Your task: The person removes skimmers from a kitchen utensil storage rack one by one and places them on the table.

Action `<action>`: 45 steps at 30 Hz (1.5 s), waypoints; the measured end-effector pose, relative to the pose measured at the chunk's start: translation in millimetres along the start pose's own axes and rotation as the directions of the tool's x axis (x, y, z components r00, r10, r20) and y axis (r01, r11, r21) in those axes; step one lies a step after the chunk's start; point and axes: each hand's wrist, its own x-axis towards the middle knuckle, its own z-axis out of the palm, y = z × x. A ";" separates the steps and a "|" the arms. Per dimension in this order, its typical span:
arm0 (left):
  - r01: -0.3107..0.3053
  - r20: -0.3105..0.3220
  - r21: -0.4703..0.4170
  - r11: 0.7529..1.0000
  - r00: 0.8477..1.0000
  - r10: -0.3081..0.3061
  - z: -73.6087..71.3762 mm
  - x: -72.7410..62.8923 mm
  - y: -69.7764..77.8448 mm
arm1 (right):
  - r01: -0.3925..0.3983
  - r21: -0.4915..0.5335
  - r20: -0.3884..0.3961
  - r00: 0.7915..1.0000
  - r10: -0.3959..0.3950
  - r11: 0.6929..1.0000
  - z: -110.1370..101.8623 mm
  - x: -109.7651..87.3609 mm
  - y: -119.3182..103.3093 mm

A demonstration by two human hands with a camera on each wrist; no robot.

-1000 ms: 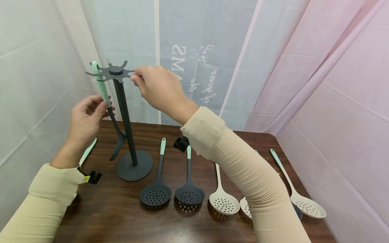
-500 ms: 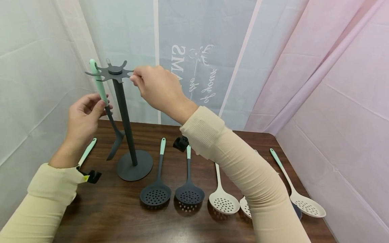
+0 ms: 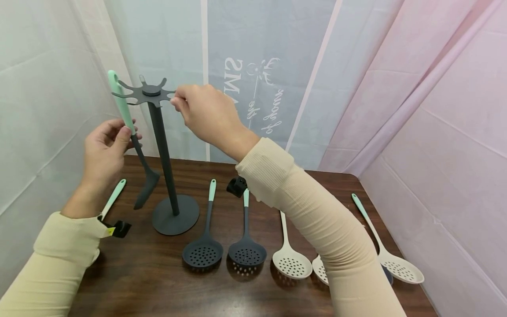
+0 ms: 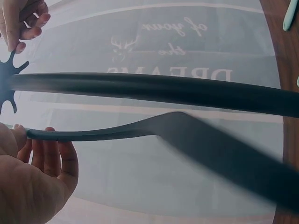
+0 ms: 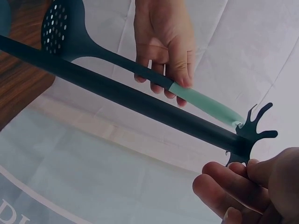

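My left hand (image 3: 104, 149) pinches a dark skimmer (image 3: 123, 108) with a mint-green handle, near where handle and shaft meet. Its perforated dark head shows in the right wrist view, where the handle (image 5: 210, 105) slopes toward the rack top. The handle's holed end is at the outer tips of the hooks on the left side of a dark grey utensil rack (image 3: 160, 149); whether a hook tip is still inside the hole, I cannot tell. My right hand (image 3: 211, 116) pinches a hook arm on the opposite side of the rack, thumb against fingers.
On the wooden table (image 3: 222, 299) lie two dark skimmers (image 3: 203, 253) (image 3: 247, 252) and white ones (image 3: 292, 263) (image 3: 400, 266), some partly behind the right sleeve. Another mint handle (image 3: 115, 196) shows behind the left wrist. Curtains (image 3: 447, 145) surround the table.
My left hand has moved left and slightly up, carrying the skimmer's handle end outward from the rack's middle. The right hand and rack have stayed nearly still.
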 end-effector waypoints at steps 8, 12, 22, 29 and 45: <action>0.014 -0.011 -0.021 1.000 1.000 -0.014 -5.1 1.7 1.5 | -0.002 0.002 0.000 1.000 0.002 1.000 0.9 0.8 0.3; 0.015 -0.003 -0.023 1.000 1.000 -0.015 -7.9 2.5 4.1 | -0.003 0.000 0.000 1.000 0.003 1.000 1.1 1.5 0.4; 0.070 -0.078 0.236 0.969 0.996 -0.053 -14.6 0.9 6.4 | -0.005 0.001 -0.001 1.000 0.005 1.000 1.9 1.1 0.2; 0.134 -0.097 0.563 0.816 0.991 -0.096 -22.3 -2.3 2.9 | -0.004 0.006 -0.001 1.000 0.004 1.000 1.2 0.7 0.0; 0.180 0.023 0.799 0.573 0.944 -0.330 -38.9 -20.4 -18.3 | 0.008 -0.012 -0.002 1.000 -0.008 1.000 0.4 -0.5 0.9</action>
